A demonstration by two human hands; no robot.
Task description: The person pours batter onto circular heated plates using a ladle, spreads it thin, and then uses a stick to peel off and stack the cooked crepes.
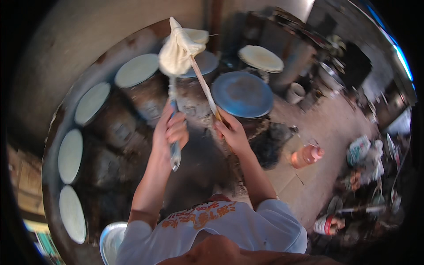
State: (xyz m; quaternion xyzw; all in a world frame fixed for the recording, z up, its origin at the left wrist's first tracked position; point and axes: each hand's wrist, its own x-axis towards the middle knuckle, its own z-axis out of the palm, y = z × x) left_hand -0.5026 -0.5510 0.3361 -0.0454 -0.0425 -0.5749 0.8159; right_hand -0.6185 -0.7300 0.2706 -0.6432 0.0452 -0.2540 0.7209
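Note:
My left hand (pixel 173 129) is wrapped round a scraper or spatula (pixel 175 154) with a blue-grey handle; its far end is hidden by a pale, limp sheet of dough (pixel 176 53). In my right hand (pixel 231 132) is a thin wooden stick (pixel 203 83), whose tip meets the right side of the bunched dough. Folded and peaked, the dough hangs in the air on the two tools, in front of a round griddle (pixel 207 63). Just beyond my right hand lies a blue-grey round griddle (pixel 242 93) with a darker middle.
Several pale rounds, one a flat disc (pixel 70 156), line the curved counter on the left. A stack of thin flatbreads (pixel 261 58) stands at the back. A pink-orange bottle (pixel 306 155) and metal bowl (pixel 330 76) are on the right; a metal basin (pixel 110 240) stands lower left.

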